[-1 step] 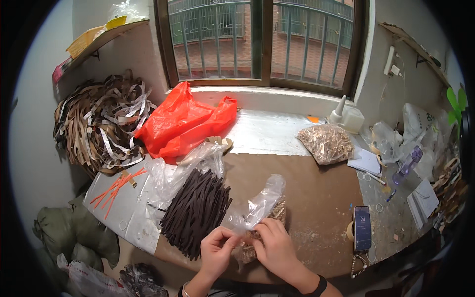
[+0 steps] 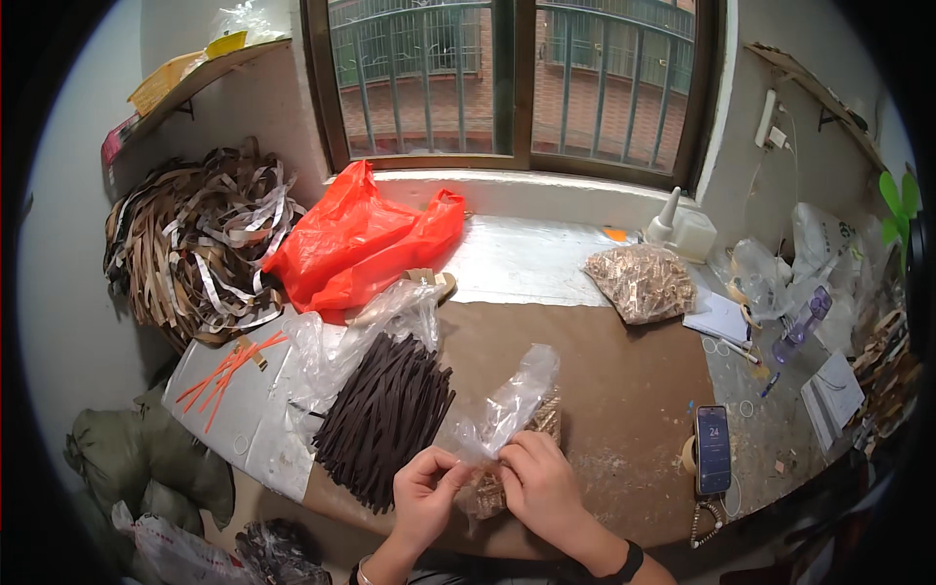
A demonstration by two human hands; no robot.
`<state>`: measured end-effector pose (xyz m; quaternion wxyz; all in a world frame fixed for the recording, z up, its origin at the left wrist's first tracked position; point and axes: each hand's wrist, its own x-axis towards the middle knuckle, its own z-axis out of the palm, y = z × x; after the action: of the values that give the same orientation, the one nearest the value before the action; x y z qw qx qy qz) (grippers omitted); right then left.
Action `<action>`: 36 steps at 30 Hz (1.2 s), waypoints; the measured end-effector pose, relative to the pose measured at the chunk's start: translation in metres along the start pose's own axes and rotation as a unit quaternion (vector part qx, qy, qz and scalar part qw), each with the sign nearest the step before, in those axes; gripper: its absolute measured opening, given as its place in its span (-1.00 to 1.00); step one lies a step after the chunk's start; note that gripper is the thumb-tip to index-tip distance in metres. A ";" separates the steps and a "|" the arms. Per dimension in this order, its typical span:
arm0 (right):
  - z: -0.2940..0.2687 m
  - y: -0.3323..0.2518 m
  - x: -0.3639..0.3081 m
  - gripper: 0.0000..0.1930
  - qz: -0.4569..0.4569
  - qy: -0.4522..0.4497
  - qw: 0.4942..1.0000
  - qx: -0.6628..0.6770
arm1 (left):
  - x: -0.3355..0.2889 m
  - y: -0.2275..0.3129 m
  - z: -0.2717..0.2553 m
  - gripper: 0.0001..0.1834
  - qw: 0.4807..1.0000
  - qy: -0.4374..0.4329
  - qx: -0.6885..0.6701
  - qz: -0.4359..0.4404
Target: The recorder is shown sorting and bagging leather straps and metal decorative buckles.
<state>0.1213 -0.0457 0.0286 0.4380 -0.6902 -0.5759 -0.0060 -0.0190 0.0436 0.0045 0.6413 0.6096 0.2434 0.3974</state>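
A clear plastic bag [image 2: 524, 386] lies on the brown work surface in front of me, its loose upper part crumpled and standing up. Small tan, shiny pieces [image 2: 490, 497] fill its lower part, and more show beyond my right hand. With thumb and forefinger together, my left hand [image 2: 425, 494] pinches the near left edge of the bag's film. My right hand [image 2: 544, 485] is closed on the gathered film at the bag's middle, its fingers bent. The exact grip is partly hidden. Just left of the bag lies a thick bundle of dark brown strips [image 2: 383, 419].
A second bag of tan pieces [image 2: 641, 285] sits at the far right, by a white bottle [image 2: 666, 219]. A phone [image 2: 713, 448] lies to the right. Behind the strips are a red plastic bag [image 2: 366, 239] and orange strips [image 2: 231, 375]. A tangled strap pile [image 2: 200, 239] stands at left.
My right thumb and fingertips have drawn back slightly from my left fingertips. The bag and everything else look unmoved.
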 end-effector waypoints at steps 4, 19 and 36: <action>0.003 0.006 -0.004 -0.88 -0.005 -0.035 0.999 0.037 | 0.002 -0.003 -0.011 -0.87 0.999 -0.022 0.039 0.019; -0.017 0.005 -0.016 -0.75 0.020 0.010 0.996 0.085 | 0.074 0.050 0.004 -0.65 0.925 -0.299 0.114 -0.203; 0.003 0.021 -0.018 -0.65 0.005 0.009 0.990 0.143 | 0.100 0.033 -0.003 -0.62 0.871 -0.328 0.308 -0.196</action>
<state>0.1308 -0.0571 0.0048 0.5375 -0.6229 -0.5638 0.0727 0.0277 0.1241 0.0535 0.5283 0.8116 0.2433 -0.0545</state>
